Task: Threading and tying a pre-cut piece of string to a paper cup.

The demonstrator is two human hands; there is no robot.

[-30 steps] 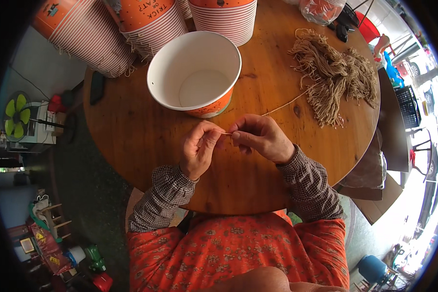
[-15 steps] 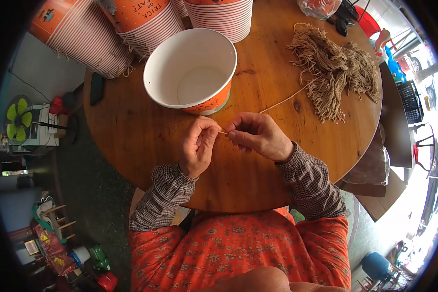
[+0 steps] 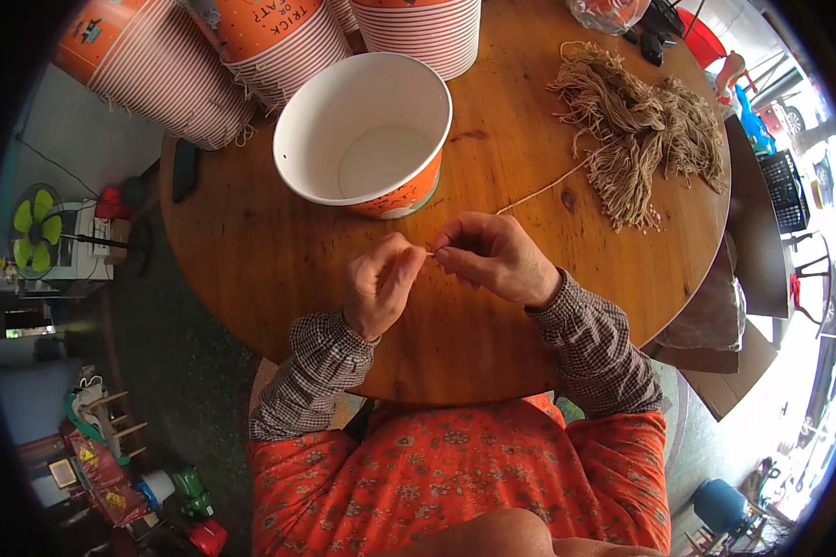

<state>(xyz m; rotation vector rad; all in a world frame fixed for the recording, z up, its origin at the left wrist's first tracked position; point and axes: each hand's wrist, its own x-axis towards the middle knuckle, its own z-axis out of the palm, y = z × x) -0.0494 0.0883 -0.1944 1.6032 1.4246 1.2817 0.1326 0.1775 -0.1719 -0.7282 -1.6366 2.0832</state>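
A thin tan cord [image 3: 541, 193] runs from the table near the cord bundle to my right hand [image 3: 494, 258], which pinches it between thumb and fingers. My left hand [image 3: 381, 281] pinches the cord's end close by, fingertips almost touching those of the right. Only a short bit of cord shows between them. Just beyond my hands stands a white-lined orange paper bucket [image 3: 362, 130], tilted a little so that its inside faces me. The loose bundle of tan cords [image 3: 643, 139] lies at the far right of the table.
Stacks of nested orange paper buckets [image 3: 172, 79] fill the far left of the round wooden table [image 3: 251, 278]. A dark phone [image 3: 186, 171] lies at its left edge. A clear plastic bag [image 3: 609, 13] sits at the far right. Cardboard [image 3: 729, 371] stands beyond the right edge.
My left fingers have curled and shifted slightly along the cord, leaving less of it showing between the hands. My right hand, the bucket and the bundle stay put.
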